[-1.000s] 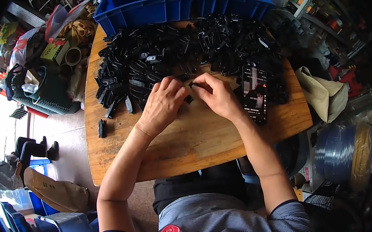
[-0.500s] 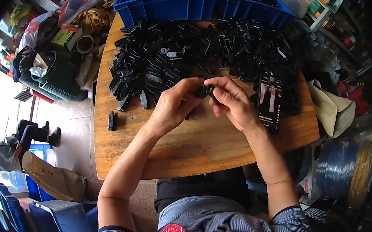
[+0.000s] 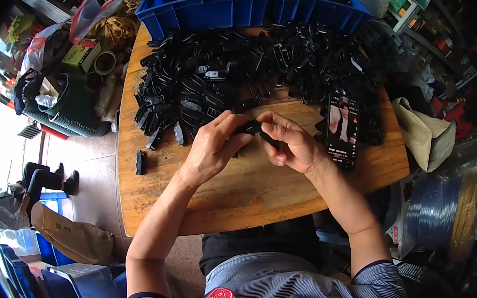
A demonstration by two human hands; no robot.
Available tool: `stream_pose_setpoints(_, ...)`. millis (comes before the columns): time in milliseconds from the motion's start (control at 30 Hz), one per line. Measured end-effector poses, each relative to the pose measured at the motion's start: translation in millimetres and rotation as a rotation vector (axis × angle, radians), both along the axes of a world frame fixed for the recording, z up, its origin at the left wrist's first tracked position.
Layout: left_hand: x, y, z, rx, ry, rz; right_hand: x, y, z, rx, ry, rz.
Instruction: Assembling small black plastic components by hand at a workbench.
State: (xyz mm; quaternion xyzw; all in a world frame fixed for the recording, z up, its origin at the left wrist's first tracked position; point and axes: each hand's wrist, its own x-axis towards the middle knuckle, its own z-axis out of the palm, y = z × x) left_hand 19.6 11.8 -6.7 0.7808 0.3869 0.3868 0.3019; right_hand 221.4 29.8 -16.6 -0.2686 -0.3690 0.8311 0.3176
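Observation:
Over the middle of the wooden table (image 3: pixel 226 199), my two hands meet in front of my chest. My left hand (image 3: pixel 208 151) is closed, with thumb and fingers pinching a black plastic part (image 3: pixel 252 127). My right hand (image 3: pixel 295 143) is closed too, gripping a small dark piece (image 3: pixel 269 140) close against that part. The fingers hide most of both, and whether they are joined I cannot tell. Just beyond my hands spreads a large heap of similar black plastic parts (image 3: pixel 184 76). One loose part (image 3: pixel 140 162) lies apart on the left.
Two blue bins (image 3: pixel 204 13) stand at the table's far edge; the right one holds black parts. A phone (image 3: pixel 342 126) with a lit screen lies right of my right hand. At far left, another person's legs (image 3: pixel 44 176) show. Crowded shelves (image 3: pixel 410 9) line the right.
Both hands have come slightly nearer to me. The black part in my left hand and the small piece in my right now show a little more; my right fingers have shifted on theirs.

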Motion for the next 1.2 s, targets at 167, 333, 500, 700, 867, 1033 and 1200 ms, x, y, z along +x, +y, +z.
stream_pose_setpoints(167,1,-2,-4,-0.083,-0.052,0.005,-5,-2,-12,-0.043,-0.048,-0.038)
stream_pose_setpoints(333,3,3,-2,-0.159,-0.097,0.0,-12,-3,-4,0.265,-0.203,-0.118)
stream_pose_setpoints(500,17,-1,-12,-0.711,-0.67,-0.132,-25,0,-7,0.902,-0.375,-0.374)
stream_pose_setpoints(700,14,-1,-2,-0.761,-0.74,-0.023,-38,18,-11,0.862,-0.44,-0.466)
stream_pose_setpoints(867,0,13,6,-0.571,-0.994,0.155,-28,35,-39,1.621,-0.943,-0.497)
stream_pose_setpoints(1033,-31,21,0,-0.701,-0.91,0.03,-16,19,-18,1.389,-0.985,-0.364)
stream_pose_setpoints(1200,-15,9,8,-1.028,-0.676,-0.072,-25,-6,19,1.487,-0.618,-0.293)
